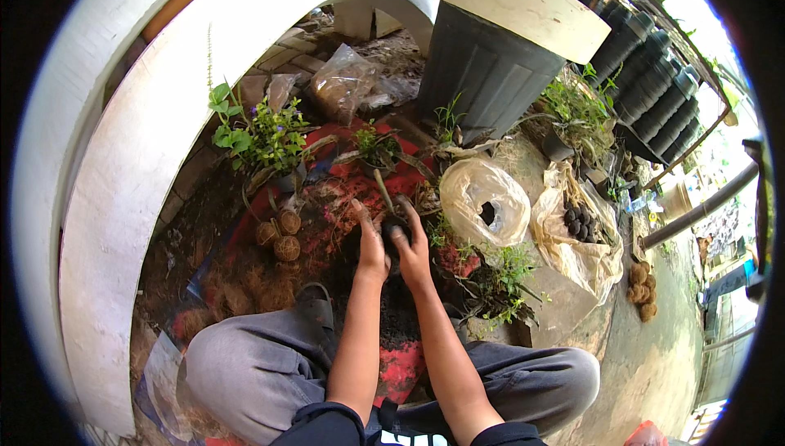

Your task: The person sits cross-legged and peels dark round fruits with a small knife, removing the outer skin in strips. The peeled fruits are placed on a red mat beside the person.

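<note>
A small dark lump [394,225], apparently of soil, is cupped between my two hands. My right hand [412,250] grips it, with the thumb lying over its top. On the other side my left hand [370,243] presses against it, fingers extended. A short brownish stick or stem [384,191] rises just beyond the lump; whether it is joined to it is hidden. Beneath my hands, dark loose soil [395,317] is heaped on a dirty red sheet [398,357]. Several fibre-wrapped balls [286,248] bound with thread lie to the left.
Potted plants [276,139] stand ahead, near a dark bin [484,72]. Rightward are a rolled-open plastic bag [457,185] and another bag [589,262] holding dark lumps [579,223]. Coconut fibre [245,289] lies left, beside a white curved wall [141,139]. Stacked black pots [650,84] occupy a rack.
</note>
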`<state>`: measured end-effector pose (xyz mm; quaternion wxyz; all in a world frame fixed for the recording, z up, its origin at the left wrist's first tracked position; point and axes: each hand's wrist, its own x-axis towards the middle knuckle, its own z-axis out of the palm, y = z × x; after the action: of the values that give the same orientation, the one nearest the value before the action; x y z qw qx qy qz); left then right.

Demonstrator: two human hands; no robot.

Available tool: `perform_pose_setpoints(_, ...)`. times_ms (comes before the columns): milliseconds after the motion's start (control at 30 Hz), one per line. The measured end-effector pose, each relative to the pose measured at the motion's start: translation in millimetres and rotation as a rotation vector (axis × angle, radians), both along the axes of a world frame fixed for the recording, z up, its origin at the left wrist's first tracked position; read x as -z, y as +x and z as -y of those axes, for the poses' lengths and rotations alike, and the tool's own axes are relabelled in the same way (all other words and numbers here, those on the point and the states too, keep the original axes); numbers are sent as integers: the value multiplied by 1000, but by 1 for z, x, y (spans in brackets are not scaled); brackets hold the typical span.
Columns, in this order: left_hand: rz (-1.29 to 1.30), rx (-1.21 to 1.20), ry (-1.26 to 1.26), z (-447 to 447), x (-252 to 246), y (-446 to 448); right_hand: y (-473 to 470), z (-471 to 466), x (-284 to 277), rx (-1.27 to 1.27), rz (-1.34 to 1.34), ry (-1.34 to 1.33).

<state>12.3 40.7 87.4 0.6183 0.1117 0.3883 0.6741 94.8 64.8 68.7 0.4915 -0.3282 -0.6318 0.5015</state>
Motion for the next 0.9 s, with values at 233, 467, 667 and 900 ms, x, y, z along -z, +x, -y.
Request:
perform_pose_setpoints(233, -328, -19, -76, -3, 16, -10, 8, -2, 19, -14, -677, -763)
perform_pose_setpoints(467, -278, -132, -317, 2, 13, -13, 14, -10, 30, -62, -853, -1053)
perform_pose_setpoints(667, -29, -290, -358, 4, 22, 5, 12, -10, 26, -261, -1077, -973)
perform_pose_setpoints(900, 147, -425, -308, 17, 30, 21, 17, -4, 29, -364, -1316, -1085)
